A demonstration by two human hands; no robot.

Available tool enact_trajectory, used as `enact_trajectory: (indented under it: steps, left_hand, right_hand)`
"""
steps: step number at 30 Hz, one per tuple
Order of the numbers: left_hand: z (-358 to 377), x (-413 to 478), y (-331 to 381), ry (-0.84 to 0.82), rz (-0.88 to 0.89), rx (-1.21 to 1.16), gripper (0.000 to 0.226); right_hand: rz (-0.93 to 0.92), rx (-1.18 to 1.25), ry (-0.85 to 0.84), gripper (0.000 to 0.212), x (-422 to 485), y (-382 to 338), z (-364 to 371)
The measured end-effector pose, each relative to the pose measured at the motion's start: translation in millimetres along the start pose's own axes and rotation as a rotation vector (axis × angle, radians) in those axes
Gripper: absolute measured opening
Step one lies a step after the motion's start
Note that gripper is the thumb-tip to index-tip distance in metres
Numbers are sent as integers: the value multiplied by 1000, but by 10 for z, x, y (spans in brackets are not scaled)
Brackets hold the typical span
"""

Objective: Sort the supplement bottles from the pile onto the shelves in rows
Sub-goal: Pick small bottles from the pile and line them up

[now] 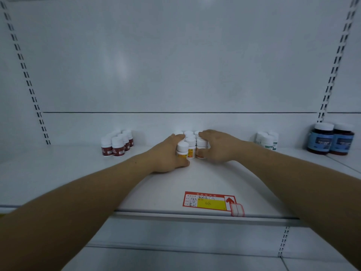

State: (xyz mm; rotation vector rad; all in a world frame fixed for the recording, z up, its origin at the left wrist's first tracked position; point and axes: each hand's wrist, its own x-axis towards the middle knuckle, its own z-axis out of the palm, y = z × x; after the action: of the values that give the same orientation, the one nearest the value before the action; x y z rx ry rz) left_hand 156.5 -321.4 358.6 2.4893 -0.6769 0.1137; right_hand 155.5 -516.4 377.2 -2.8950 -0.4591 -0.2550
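A tight cluster of several small white bottles with yellow-orange labels (pixel 191 145) stands upright mid-shelf, near the back wall. My left hand (pixel 168 154) cups the cluster's left side, fingers straight along the bottles and thumb low in front. My right hand (pixel 216 146) presses against the right side, fingers reaching over the rear caps and thumb against the front right bottle. Both hands squeeze the group together from either side. The rear bottles are partly hidden by my fingers.
On the same white shelf (pixel 78 173) stand several red-labelled bottles (pixel 117 143) at the left, several teal-labelled ones (pixel 266 140) at the right, and two larger dark bottles with blue labels (pixel 330 140) at the far right. A red and yellow price tag (pixel 211 202) lies near the front edge.
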Motion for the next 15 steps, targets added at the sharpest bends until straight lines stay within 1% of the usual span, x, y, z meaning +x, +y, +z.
enact_trajectory:
  steps: [4,8,15]
  left_hand:
    - [-53,21,8,-23,-7,72,84]
    - [-92,47,44,-42,-29,177,81]
    - [-77,27,41,-51,-41,145,82]
  right_hand:
    - [-20,-43,-33,53,2,-8,-23]
    - [-25,-58,-60,58,-2,-9,-32]
    - [-28,-19,-61,65,13,-5,11]
